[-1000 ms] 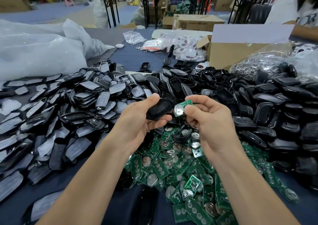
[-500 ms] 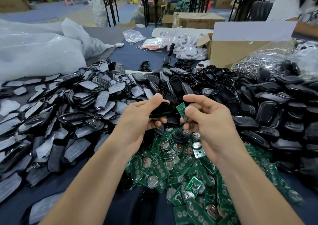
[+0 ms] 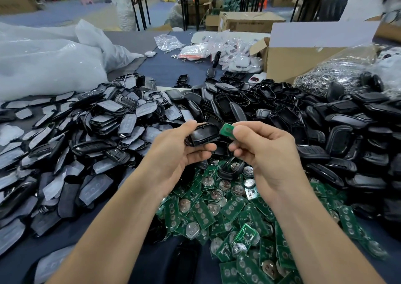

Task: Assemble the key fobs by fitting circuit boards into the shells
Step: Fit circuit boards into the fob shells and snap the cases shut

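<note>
head view: the only camera; both hands are raised over the table (image 3: 165,66), with the forearms coming in from the near edge.
left hand (image 3: 173,153): grasping a black shell (image 3: 204,134), thumb on its top edge and fingers curled beneath. i judge this a cradle that leaves the shell's right end free to take the board.
shell: tilted, one end turned toward the right hand. i cannot tell whether the cavity faces up.
right hand (image 3: 267,153): pinching a green board (image 3: 226,130) by its near end between thumb and forefinger, other fingers curled in. holding it there leaves the far end free to lead in.
board: just beside the shell's right end, apart from it, not yet seated.
gap: small, between the two grips. fitting looks about to start.
boards (image 3: 227,207): loose heap below and nearer than both grips, probably kept there for easy picking.
shells (image 3: 325,121): black heap beyond and right of the grips.
covers (image 3: 97,127): grey-faced heap left of the left hand.
</note>
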`<state>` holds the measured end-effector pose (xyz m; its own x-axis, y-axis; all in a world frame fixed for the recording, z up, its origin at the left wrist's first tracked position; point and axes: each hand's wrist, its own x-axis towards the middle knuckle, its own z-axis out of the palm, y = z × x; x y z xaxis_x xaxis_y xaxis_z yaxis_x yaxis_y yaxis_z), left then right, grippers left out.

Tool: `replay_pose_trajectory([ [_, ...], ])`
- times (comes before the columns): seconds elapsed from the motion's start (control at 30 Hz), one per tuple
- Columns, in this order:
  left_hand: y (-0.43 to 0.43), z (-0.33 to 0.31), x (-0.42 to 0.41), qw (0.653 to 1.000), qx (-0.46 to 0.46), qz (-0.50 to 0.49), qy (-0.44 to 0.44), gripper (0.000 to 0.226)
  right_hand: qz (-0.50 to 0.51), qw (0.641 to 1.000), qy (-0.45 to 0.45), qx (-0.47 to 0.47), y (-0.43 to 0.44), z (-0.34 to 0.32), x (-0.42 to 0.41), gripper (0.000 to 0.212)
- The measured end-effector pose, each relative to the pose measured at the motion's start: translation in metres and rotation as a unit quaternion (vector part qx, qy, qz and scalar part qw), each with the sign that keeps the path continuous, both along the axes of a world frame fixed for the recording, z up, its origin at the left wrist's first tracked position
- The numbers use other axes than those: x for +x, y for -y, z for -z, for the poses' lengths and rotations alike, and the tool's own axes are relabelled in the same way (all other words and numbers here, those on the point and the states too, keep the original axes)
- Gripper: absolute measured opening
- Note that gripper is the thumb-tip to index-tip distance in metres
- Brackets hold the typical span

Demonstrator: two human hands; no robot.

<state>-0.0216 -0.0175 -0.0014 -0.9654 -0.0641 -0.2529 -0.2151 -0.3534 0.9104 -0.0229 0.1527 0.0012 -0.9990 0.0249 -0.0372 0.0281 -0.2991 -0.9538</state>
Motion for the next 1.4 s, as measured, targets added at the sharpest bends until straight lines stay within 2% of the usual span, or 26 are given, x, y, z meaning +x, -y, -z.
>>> replay_pose_trajectory([
  [0.2,-0.001,0.006,-0.001,0.999,-0.043,0.014,-0.014,0.031,0.016,0.995,-0.040,0.093,0.003,0.005,0.002,0.019],
  [0.33,-0.001,0.005,-0.001,0.998,-0.057,0.005,-0.036,0.030,0.007,0.995,-0.064,0.082,0.003,0.004,0.001,0.032],
  [0.43,-0.001,0.003,0.001,0.998,-0.051,0.015,-0.042,0.030,0.004,0.993,-0.079,0.088,0.004,0.004,0.003,0.019],
  [0.6,-0.004,0.003,0.004,0.998,-0.035,0.035,-0.028,0.036,0.040,0.973,-0.099,0.203,0.007,0.008,0.008,0.009],
  [0.8,-0.008,0.006,0.003,0.999,-0.005,0.042,0.002,0.037,0.036,0.964,-0.105,0.243,0.008,0.002,0.011,0.011],
  [0.93,-0.007,0.008,0.003,0.998,-0.007,0.054,-0.001,0.035,0.050,0.942,-0.131,0.306,0.008,0.002,0.013,0.021],
  [1.4,-0.005,0.004,0.005,0.993,-0.087,0.081,-0.013,0.046,0.074,0.917,-0.175,0.351,0.010,0.005,0.011,0.022],
])
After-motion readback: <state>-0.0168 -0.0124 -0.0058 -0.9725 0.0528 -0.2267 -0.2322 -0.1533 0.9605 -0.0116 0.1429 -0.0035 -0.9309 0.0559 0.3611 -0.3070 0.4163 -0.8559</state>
